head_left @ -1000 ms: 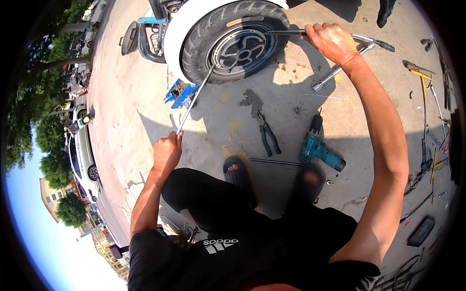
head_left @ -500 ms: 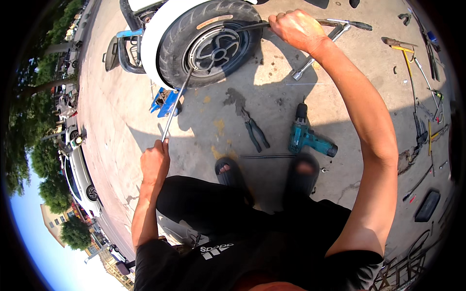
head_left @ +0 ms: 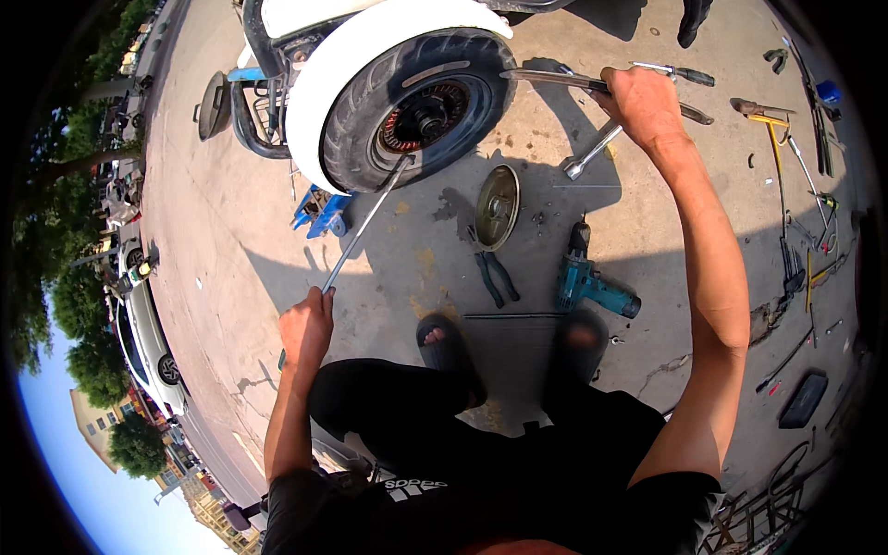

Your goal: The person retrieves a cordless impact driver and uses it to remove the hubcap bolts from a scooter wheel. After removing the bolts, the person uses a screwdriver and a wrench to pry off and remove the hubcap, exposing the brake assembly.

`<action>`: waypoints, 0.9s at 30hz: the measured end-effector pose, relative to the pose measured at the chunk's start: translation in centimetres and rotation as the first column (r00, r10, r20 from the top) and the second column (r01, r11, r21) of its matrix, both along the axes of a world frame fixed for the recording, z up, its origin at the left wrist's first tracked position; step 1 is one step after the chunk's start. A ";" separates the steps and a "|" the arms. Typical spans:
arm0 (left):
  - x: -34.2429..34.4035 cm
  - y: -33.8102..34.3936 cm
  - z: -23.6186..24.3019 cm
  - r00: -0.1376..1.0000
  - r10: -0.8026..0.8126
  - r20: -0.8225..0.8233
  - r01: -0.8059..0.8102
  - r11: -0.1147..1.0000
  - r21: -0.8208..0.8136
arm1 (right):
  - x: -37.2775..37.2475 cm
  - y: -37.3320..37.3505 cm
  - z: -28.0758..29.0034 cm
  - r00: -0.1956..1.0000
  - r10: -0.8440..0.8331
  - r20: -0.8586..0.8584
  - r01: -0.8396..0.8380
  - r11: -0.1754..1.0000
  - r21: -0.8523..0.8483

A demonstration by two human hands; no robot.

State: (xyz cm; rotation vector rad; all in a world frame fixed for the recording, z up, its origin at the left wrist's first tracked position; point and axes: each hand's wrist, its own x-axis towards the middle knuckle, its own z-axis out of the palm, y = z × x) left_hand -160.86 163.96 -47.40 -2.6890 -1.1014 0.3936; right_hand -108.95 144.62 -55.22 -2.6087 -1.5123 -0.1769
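My left hand (head_left: 307, 324) is closed round the near end of a long silver pry bar (head_left: 363, 235), whose far tip is at the lower edge of the wheel hub. In my right hand (head_left: 645, 104) is a flat tire lever (head_left: 548, 78), its tip beside the right side of the tire (head_left: 356, 129). The wheel sits under a white fender (head_left: 310, 102). Its hub stands uncovered, showing a ring of reddish coils (head_left: 433, 120). A round metal hub cover (head_left: 501, 211) is tilted on edge near the pliers; whether it rests on the ground I cannot tell.
Pliers (head_left: 496, 279) and a teal cordless drill (head_left: 597, 289) lie before my feet. A cross wrench (head_left: 592, 153) and a screwdriver (head_left: 692, 76) are near my right hand. A blue jack (head_left: 321, 215) stands under the vehicle. Several tools lie at the far right.
The hub cover has come off the wheel and is now near the pliers, exposing the coils. My right hand with the lever has moved right and down, away from the hub.
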 end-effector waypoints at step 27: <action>12.8 -6.8 -9.3 0.992 0.054 -0.115 -0.127 0.424 -0.897 | -18.2 -23.7 -17.2 0.902 -0.201 -0.382 0.286 0.942 0.178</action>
